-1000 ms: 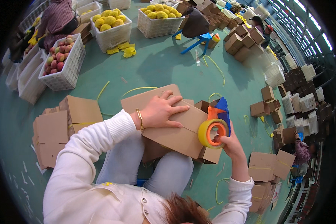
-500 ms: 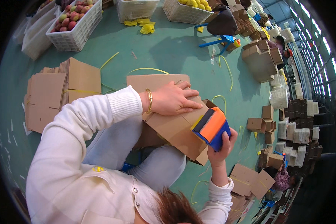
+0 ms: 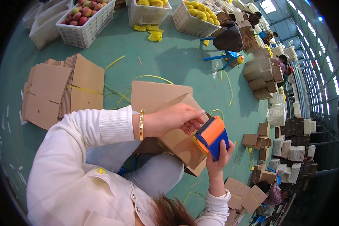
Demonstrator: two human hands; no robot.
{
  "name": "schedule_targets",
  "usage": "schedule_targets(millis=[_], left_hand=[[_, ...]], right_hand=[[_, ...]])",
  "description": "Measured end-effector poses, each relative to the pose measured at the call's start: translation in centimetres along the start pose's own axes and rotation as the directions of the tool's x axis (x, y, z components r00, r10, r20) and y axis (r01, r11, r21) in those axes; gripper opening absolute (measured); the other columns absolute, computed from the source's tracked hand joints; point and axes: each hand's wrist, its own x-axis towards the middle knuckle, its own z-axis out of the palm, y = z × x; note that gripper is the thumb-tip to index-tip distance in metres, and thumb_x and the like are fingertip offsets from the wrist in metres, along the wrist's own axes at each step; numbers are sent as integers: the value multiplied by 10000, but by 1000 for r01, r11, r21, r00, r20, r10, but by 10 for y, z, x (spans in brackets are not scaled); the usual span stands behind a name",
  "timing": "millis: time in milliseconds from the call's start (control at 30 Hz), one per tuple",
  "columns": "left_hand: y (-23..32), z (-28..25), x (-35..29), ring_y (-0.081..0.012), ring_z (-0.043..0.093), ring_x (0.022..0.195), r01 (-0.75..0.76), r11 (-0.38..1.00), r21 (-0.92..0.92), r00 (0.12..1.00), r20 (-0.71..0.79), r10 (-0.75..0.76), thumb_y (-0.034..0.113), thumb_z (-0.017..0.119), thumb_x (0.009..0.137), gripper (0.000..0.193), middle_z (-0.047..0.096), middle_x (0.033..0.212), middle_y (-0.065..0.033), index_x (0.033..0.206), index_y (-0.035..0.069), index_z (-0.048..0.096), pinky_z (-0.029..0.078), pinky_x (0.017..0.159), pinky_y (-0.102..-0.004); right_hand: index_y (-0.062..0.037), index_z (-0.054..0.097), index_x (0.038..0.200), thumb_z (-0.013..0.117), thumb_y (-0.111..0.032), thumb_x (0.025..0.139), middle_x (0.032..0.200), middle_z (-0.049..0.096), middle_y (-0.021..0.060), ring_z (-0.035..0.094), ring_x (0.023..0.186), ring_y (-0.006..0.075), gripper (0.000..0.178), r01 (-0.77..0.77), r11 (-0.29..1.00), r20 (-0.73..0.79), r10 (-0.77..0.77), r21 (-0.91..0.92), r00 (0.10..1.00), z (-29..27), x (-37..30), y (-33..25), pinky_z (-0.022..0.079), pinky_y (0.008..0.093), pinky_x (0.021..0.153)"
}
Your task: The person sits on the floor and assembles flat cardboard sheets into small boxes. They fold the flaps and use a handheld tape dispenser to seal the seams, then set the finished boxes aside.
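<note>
Centrally, left hand (image 3: 177, 118) lies flat on cardboard box (image 3: 177, 141) at frame centre, fingers spread, pressing top flap. Right hand (image 3: 220, 152) just right of centre, fingers wrapped round orange-and-blue tape dispenser (image 3: 211, 136), touching box edge. Flat cardboard stack (image 3: 60, 90) at left. Crate of red fruit (image 3: 87, 22) upper left.

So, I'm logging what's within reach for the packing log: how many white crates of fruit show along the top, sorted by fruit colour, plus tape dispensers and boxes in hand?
Crates of red fruit: 1
Crates of yellow fruit: 2
Tape dispenser, in right hand: 1
Cardboard box, under left hand: 1
Total: 5
</note>
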Motion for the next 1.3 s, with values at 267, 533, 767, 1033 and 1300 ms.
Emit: schedule_targets(millis=[267, 533, 767, 1033, 1300], left_hand=[[6, -5, 5, -98, 615, 700, -158, 984, 77, 985, -55, 162, 176, 655, 900, 163, 647, 812, -49, 906, 14, 640, 529, 623, -256], [7, -34, 3, -95, 599, 666, -177, 979, 103, 982, -46, 183, 149, 650, 899, 137, 625, 772, -36, 872, 16, 626, 534, 603, -258], [-1, -67, 0, -90, 585, 643, -194, 979, 55, 971, -133, 200, 152, 646, 899, 138, 609, 751, -21, 844, 27, 623, 524, 572, -259], [-48, -109, 38, -89, 565, 591, -92, 995, -29, 974, -210, 84, 190, 639, 902, 164, 585, 720, -3, 852, 35, 621, 508, 550, -267], [-128, -75, 62, -239, 604, 758, -195, 663, 722, 733, -342, 588, 250, 569, 936, 232, 611, 837, -115, 926, 20, 599, 486, 689, -338]], right_hand=[[-64, 585, 1231, 674, 54, 656, 1039, 520, 197, 531, 897, 350, 594, 0, 1000, 67, 1, -28, 998, -6, 13, -8, 469, 398, 760], [-113, 633, 1180, 773, 28, 578, 991, 533, 166, 542, 860, 319, 633, 14, 1000, 243, -17, 14, 970, -20, 33, -15, 488, 366, 707], [-136, 651, 1165, 812, -5, 572, 965, 536, 154, 545, 835, 303, 629, -22, 1000, 403, 21, -2, 915, -42, 53, -23, 497, 359, 688], [-160, 647, 1201, 738, 47, 586, 967, 532, 161, 538, 870, 318, 655, -59, 991, 544, 114, -118, 831, -41, 74, -27, 497, 388, 746], [-166, 665, 1177, 682, 85, 578, 971, 519, 175, 543, 894, 329, 649, -15, 990, 532, 88, -140, 842, -26, 84, -33, 491, 393, 765]])
